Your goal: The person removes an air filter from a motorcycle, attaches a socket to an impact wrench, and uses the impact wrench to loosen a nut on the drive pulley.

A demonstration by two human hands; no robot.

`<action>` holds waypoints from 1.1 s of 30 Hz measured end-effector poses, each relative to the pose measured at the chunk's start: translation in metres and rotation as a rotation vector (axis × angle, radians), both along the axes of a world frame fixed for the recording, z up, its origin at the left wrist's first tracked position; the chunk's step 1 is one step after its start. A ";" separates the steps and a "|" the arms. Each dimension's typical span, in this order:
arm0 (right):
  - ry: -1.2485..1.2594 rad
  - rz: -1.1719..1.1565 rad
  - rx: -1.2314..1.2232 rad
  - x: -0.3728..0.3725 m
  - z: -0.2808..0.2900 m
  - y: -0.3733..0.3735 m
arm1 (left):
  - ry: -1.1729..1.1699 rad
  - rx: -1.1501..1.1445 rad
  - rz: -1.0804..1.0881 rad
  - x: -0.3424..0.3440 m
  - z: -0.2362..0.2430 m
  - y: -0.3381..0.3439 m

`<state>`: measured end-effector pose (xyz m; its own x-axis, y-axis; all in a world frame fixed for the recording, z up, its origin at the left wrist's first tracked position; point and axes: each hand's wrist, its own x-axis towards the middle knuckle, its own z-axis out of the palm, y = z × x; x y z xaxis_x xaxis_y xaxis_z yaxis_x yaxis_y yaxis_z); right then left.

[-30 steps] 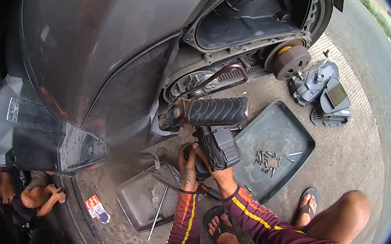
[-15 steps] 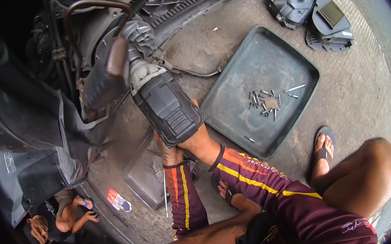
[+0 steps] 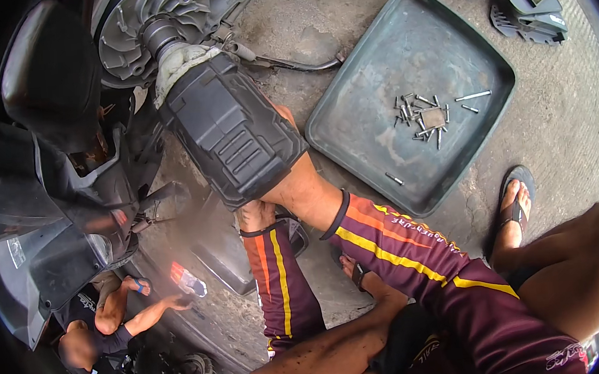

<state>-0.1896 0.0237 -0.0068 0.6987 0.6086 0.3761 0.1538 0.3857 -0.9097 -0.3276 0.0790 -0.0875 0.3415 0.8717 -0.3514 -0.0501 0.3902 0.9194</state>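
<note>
Above the left hand (image 3: 255, 213) and right hand (image 3: 289, 186), fingers hidden and grip impossible to tell, the black, blocky plastic power wrench (image 3: 234, 132) now has its socket (image 3: 160, 35) unmasked, apparently aligned, at the silver finned metal disc (image 3: 180, 3) beyond them.

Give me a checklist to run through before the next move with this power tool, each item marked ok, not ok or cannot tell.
1. Socket lined up with the middle of the finned pulley: ok, from this angle.
2. Socket fully seated: cannot tell; the contact is hidden.
3. Firm grip by the left hand and right hand: cannot tell; the black power tool hides most of both.
4. Sleeve cuffs away from the pulley: ok.
5. Loose bolts inside the tray: ok.
6. Co-worker's hand apart from the tool: ok.
</note>
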 end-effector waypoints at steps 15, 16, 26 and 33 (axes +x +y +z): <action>0.039 0.011 0.010 0.000 -0.001 0.002 | 0.011 0.033 0.004 0.001 0.001 0.005; -0.014 -0.020 0.013 -0.001 -0.005 0.003 | 0.011 0.031 0.006 0.001 0.000 0.004; -0.075 -0.017 0.023 -0.004 -0.004 0.005 | 0.026 0.052 0.024 -0.005 0.007 0.006; -0.115 -0.047 -0.023 -0.003 -0.006 0.001 | 0.022 0.045 0.024 -0.003 0.002 -0.001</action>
<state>-0.1929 0.0251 -0.0129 0.6795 0.5860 0.4414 0.2747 0.3547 -0.8937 -0.3304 0.0775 -0.0854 0.3135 0.8945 -0.3186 -0.0387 0.3473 0.9370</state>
